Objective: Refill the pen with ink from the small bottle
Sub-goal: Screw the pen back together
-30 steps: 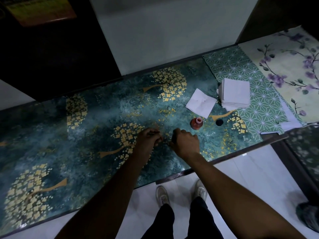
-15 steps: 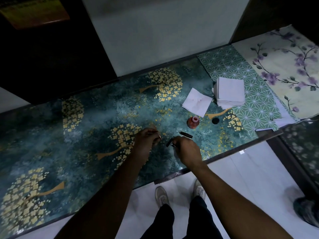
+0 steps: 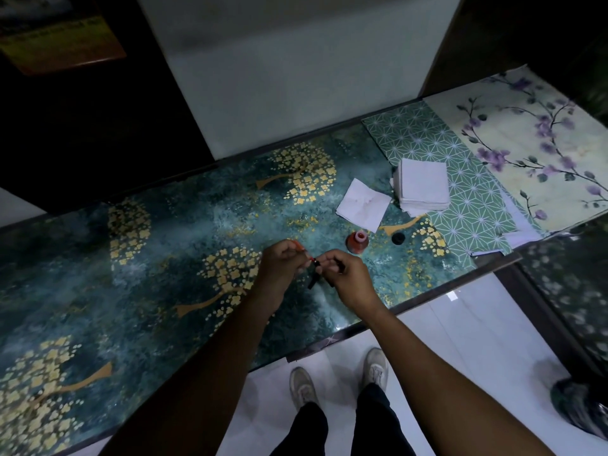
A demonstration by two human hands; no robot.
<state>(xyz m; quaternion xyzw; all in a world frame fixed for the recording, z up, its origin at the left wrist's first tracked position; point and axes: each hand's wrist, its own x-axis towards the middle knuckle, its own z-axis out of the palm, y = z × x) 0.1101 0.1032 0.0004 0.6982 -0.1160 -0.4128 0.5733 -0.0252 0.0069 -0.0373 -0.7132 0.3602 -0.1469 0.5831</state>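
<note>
left hand [image 3: 279, 268] pinches a thin orange refill [image 3: 301, 250]; right hand [image 3: 348, 274] grips the dark pen barrel [image 3: 314, 274], near the open ink bottle [image 3: 357, 241].

Looking down, we see our two forearms bare to the elbow, with no sleeves, and our left hand [image 3: 279, 263] and right hand [image 3: 350, 274] bare as well. We wear dark trousers [image 3: 342, 429] and pale, light-coloured lace-up sneakers [image 3: 375, 365].
</note>
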